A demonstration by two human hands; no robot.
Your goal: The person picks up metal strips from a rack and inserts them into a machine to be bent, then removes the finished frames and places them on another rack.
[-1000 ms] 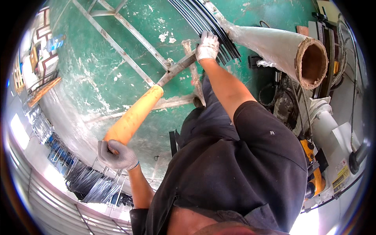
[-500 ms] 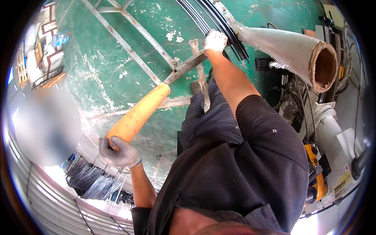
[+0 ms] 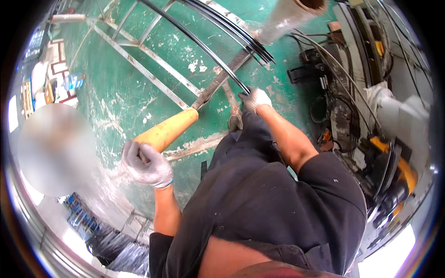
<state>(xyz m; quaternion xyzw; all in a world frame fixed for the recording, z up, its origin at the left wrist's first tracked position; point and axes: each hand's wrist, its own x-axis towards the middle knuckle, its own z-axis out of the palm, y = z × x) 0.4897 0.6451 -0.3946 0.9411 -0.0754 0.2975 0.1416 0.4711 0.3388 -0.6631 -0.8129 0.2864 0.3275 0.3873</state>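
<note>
My right hand (image 3: pixel 256 99), in a white glove, is closed around the near end of long thin black strips (image 3: pixel 204 55). They run up and left across a metal frame; how many lie in the grip, I cannot tell. More black strips (image 3: pixel 236 34) rest in a bundle just right of them on the frame. My left hand (image 3: pixel 147 163), in a grey-white glove, has its fingers curled inward and shows nothing in them. It is right by the near end of a yellow tube (image 3: pixel 169 129), partly covering that end; contact is unclear.
The metal frame (image 3: pixel 148 69) stretches away over the worn green floor (image 3: pixel 162 41). A large wrapped cardboard tube (image 3: pixel 282 23) stands at the far right. Machinery with cables (image 3: pixel 343 83) lines the right side. Dark bundled stock (image 3: pixel 116 245) is at the lower left.
My right hand has come nearer my body, drawing black strips away from the bundle. My left hand's fingers have curled in at the yellow tube's end. The view has shifted.
</note>
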